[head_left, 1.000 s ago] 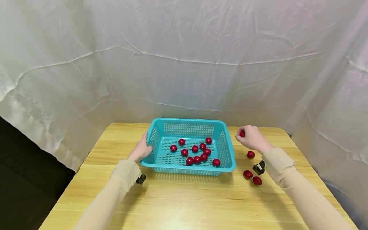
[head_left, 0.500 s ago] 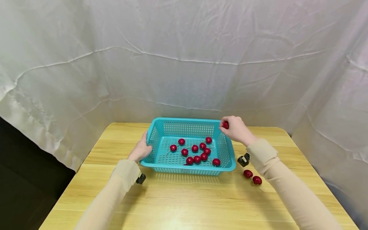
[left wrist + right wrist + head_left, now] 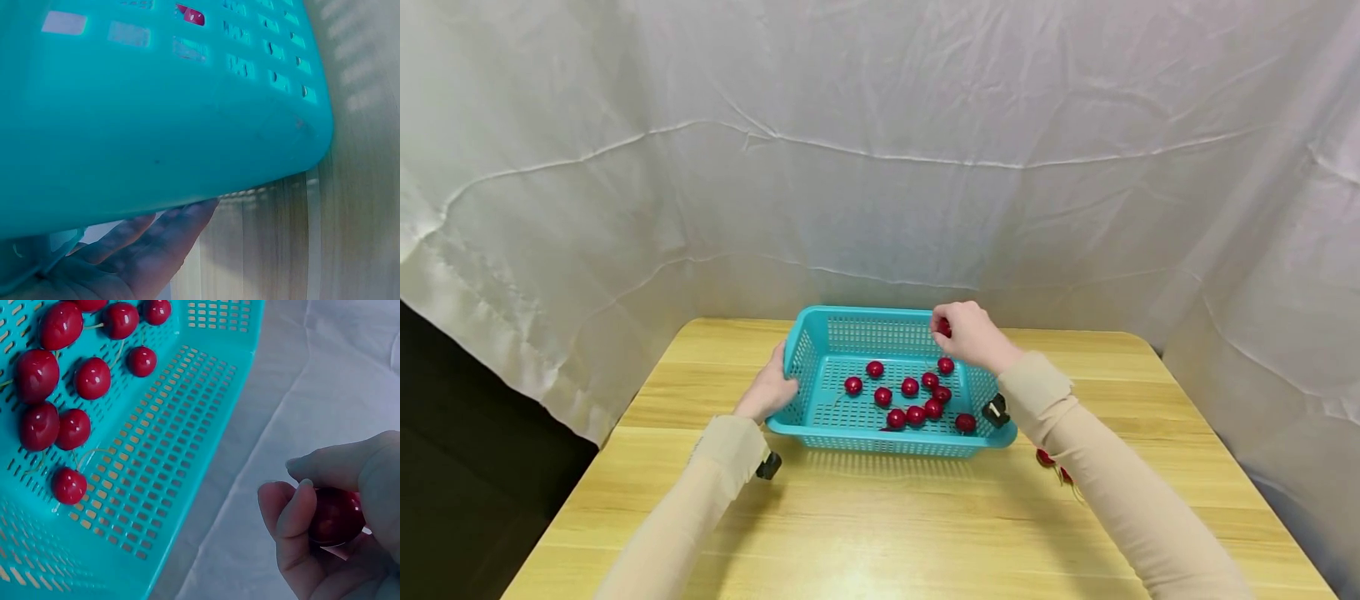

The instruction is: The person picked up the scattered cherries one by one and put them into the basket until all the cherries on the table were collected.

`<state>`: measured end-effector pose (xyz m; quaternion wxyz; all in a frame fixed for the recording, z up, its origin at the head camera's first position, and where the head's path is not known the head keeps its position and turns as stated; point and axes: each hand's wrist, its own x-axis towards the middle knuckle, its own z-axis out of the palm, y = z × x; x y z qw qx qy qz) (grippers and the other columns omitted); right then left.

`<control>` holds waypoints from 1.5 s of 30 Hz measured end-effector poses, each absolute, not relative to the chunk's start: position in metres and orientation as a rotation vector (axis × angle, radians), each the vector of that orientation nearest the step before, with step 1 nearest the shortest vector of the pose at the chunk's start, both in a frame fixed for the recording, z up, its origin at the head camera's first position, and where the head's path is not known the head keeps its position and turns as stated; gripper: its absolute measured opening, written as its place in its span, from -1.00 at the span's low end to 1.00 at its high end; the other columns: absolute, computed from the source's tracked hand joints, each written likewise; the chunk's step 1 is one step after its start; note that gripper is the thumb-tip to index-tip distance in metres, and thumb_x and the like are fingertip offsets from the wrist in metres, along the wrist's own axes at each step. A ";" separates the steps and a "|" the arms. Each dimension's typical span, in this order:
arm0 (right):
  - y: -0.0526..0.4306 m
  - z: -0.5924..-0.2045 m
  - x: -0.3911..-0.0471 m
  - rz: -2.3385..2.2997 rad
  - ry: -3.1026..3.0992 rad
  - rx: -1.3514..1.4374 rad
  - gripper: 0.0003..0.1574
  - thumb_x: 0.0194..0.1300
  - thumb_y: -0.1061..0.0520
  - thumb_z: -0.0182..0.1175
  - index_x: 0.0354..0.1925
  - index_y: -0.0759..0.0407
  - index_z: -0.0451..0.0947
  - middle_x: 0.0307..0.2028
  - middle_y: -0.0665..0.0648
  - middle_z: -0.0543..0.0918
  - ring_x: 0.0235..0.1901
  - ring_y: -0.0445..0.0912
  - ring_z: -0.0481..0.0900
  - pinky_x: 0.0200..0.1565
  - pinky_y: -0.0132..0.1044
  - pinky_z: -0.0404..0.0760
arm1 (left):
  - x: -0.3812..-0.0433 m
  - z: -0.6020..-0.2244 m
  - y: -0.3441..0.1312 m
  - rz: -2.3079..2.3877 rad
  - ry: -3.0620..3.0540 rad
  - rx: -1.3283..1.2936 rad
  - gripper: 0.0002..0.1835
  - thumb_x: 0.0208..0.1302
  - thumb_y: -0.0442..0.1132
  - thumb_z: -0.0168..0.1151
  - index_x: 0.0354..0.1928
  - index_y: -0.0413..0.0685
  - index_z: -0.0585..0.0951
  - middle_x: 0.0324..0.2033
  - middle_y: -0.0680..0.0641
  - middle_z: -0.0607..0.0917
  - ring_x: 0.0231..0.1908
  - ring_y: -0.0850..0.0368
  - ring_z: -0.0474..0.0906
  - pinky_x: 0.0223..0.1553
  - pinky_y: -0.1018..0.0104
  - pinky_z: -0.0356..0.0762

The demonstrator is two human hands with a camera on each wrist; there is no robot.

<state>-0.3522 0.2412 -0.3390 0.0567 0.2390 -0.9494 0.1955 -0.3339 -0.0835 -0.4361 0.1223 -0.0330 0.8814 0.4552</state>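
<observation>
A turquoise plastic basket with several red cherries on its floor stands on the table. My left hand grips its left side, thumb over the rim; in the left wrist view the fingers lie against the outer wall. Above the basket's back right part, my right hand holds a dark red cherry between curled fingers and thumb. Most of that cherry is covered by the hand in the head view.
Two more cherries lie on the wooden table right of the basket, partly hidden by the right sleeve. A pale cloth curtain hangs behind and beside the table.
My right hand has moved left with the cherry, from beside the basket to over its back right part. The left hand and the basket have stayed in place.
</observation>
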 end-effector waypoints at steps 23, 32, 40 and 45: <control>0.216 -0.358 -0.358 0.438 -3.075 0.817 -0.88 0.28 0.33 0.17 -0.26 0.21 0.64 -0.24 0.17 0.71 -0.36 -0.05 0.55 -0.19 -0.20 0.62 | -0.333 -0.436 -0.081 1.342 2.559 -0.092 -0.13 0.43 -0.43 -0.14 0.62 0.09 -0.30 0.53 -0.37 0.14 0.45 -0.43 0.20 0.35 -0.43 0.26; 0.214 -0.360 -0.357 0.415 -3.092 0.830 -0.86 0.29 0.32 0.20 -0.20 0.20 0.64 -0.17 0.18 0.70 -0.28 -0.02 0.57 -0.12 -0.15 0.65 | -0.333 -0.437 -0.082 1.342 2.567 -0.089 -0.12 0.42 -0.43 -0.13 0.62 0.11 -0.29 0.53 -0.36 0.15 0.45 -0.44 0.21 0.33 -0.45 0.25; 0.212 -0.360 -0.358 0.363 -3.112 0.794 -0.78 0.33 0.24 0.25 -0.06 0.19 0.67 0.05 0.21 0.70 0.01 0.10 0.62 0.08 -0.01 0.64 | -0.334 -0.436 -0.083 1.337 2.569 -0.089 -0.12 0.42 -0.44 -0.13 0.62 0.11 -0.29 0.54 -0.36 0.13 0.45 -0.44 0.19 0.34 -0.45 0.24; 0.215 -0.359 -0.356 0.364 -3.116 0.793 -0.73 0.32 0.24 0.25 -0.01 0.22 0.66 0.09 0.23 0.69 0.04 0.11 0.63 0.07 -0.01 0.66 | -0.334 -0.436 -0.083 1.340 2.564 -0.092 -0.11 0.41 -0.44 -0.13 0.62 0.11 -0.29 0.53 -0.37 0.14 0.44 -0.44 0.20 0.33 -0.45 0.26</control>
